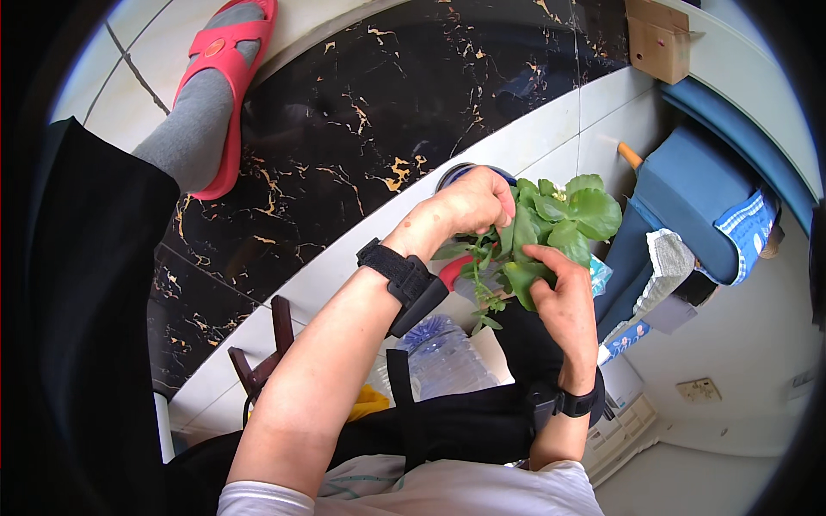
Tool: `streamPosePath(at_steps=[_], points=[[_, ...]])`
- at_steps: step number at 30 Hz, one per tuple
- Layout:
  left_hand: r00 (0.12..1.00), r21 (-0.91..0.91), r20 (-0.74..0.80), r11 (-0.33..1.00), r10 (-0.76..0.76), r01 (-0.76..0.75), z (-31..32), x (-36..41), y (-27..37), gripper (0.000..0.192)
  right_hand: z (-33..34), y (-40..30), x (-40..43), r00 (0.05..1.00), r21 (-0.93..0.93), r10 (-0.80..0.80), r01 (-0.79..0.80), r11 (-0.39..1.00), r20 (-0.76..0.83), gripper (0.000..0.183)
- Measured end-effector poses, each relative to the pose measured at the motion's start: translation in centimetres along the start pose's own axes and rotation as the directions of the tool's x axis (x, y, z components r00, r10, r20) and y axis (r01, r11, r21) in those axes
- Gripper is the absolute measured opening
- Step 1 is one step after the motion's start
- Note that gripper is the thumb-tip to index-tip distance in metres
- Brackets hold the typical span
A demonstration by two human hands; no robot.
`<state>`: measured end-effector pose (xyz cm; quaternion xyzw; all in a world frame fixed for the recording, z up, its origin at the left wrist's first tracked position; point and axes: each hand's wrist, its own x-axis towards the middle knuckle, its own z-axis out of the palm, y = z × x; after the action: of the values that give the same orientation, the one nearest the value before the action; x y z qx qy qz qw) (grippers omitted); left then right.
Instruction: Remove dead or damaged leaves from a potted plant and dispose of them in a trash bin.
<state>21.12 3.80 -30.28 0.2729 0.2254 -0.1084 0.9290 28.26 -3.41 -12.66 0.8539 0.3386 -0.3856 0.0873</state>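
Note:
A leafy potted plant [545,222] with broad, scallop-edged green leaves and a few small pale flowers stands before me. My left hand [481,200] reaches in from the left, its fingers curled and pinched on a leaf at the plant's near side; the fingertips are partly hidden. On the right, my right hand [564,303] has a broad low leaf [526,280] between thumb and forefinger. Thin trailing stems [484,284] with small leaves hang below my left hand. Behind that hand shows part of a round blue-rimmed container [461,173].
Black marbled tile [387,109] borders a white tiled strip [535,138]. My feet wear red slippers [222,48]. Right of the plant are a folded blue umbrella-like item [690,187] and cloths [671,258]. Below are a clear plastic bottle [445,361] and dark wooden legs [264,361]. A cardboard box [658,45] stands far right.

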Motion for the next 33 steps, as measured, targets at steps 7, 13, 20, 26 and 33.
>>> streamPosePath(at_steps=[7, 13, 20, 26, 33], points=[[0.996, -0.092, 0.085, 0.995, -0.018, 0.025, -0.2, -0.4, 0.1, 0.014, 0.0, -0.2, 0.1, 1.0, -0.007, 0.014, -0.014, 1.0, 0.008, 0.039], [0.993, 0.064, 0.107, 0.997, -0.049, 0.042, -0.9, -0.6, -0.2, 0.021, 0.0, -0.4, 0.2, 1.0, -0.023, 0.003, -0.003, 1.0, -0.003, 0.039], [1.0, 0.167, 0.014, 0.986, -0.004, 0.002, 0.0, -0.9, -0.9, 0.02, 0.1, -0.4, 0.2, 1.0, -0.017, -0.017, 0.017, 1.0, -0.01, 0.038], [0.989, 0.33, -0.139, 0.944, 0.043, 0.005, 0.2, 0.8, -1.5, 0.019, 0.0, -0.5, 0.0, 1.0, -0.017, -0.004, 0.005, 1.0, 0.012, 0.038], [0.953, 0.397, -0.22, 0.911, 0.21, -0.109, 1.7, 1.5, -0.8, 0.015, 0.2, 0.0, -0.2, 0.998, -0.038, -0.055, 0.055, 0.998, -0.017, 0.038]])
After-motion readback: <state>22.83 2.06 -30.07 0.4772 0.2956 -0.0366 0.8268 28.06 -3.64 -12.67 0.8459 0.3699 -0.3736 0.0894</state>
